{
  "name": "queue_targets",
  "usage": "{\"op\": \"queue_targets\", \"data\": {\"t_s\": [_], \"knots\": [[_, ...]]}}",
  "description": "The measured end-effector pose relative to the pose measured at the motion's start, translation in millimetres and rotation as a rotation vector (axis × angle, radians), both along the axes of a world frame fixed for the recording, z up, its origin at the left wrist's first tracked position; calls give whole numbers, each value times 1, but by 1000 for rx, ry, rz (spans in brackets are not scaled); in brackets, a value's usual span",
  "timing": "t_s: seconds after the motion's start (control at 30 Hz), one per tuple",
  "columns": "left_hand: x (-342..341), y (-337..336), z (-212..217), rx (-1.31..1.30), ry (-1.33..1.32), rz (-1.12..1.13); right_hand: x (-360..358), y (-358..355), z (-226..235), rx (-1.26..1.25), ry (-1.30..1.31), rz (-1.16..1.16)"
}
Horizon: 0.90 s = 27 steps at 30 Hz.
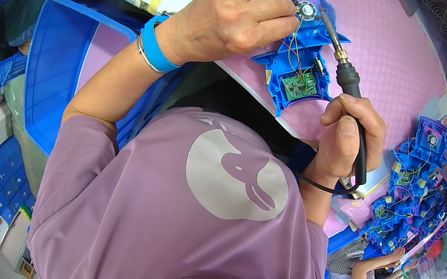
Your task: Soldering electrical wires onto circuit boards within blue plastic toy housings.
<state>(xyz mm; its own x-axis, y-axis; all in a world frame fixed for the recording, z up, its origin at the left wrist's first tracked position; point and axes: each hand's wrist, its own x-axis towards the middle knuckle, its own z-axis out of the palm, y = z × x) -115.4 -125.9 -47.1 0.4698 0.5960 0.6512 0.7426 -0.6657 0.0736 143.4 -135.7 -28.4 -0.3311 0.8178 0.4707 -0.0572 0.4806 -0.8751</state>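
Observation:
A blue plastic housing (302, 58) lies open on the pink table mat (380, 53), with a green circuit board (300, 85), thin coloured wires and a small round speaker (306, 10) inside. My left hand (229, 19), with a blue wristband, pinches at the speaker end of the housing. My right hand (347, 139) grips the black handle of a soldering iron (346, 71), whose metal tip reaches up to the speaker beside my left fingertips.
A pile of similar blue housings with wires (412, 195) lies at the right of the mat. A big blue plastic crate (55, 70) stands to my left. Another seated person (357, 274) works at lower right. A fan (442, 16) sits at the top right.

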Motion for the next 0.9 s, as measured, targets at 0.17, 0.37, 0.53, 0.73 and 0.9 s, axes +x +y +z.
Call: {"op": "queue_targets", "data": {"t_s": [0.17, 0.37, 0.53, 0.73, 0.9], "knots": [[2, -1, 1, -8, -21, 1, 0, -2, 2, -24, 2, -7], [4, 0, -1, -4, -41, 22, 1, -3, 1, -19, 8, -7], [5, 2, -2, 9, -42, 14, 4, -3, -1, -8, 7, -16], [6, 5, -4, 60, -59, 24, 0, -4, 2, -21, 29, -54], [6, 6, -4, 59, -71, 26, 2, -5, 1, -34, 53, -74]]}}
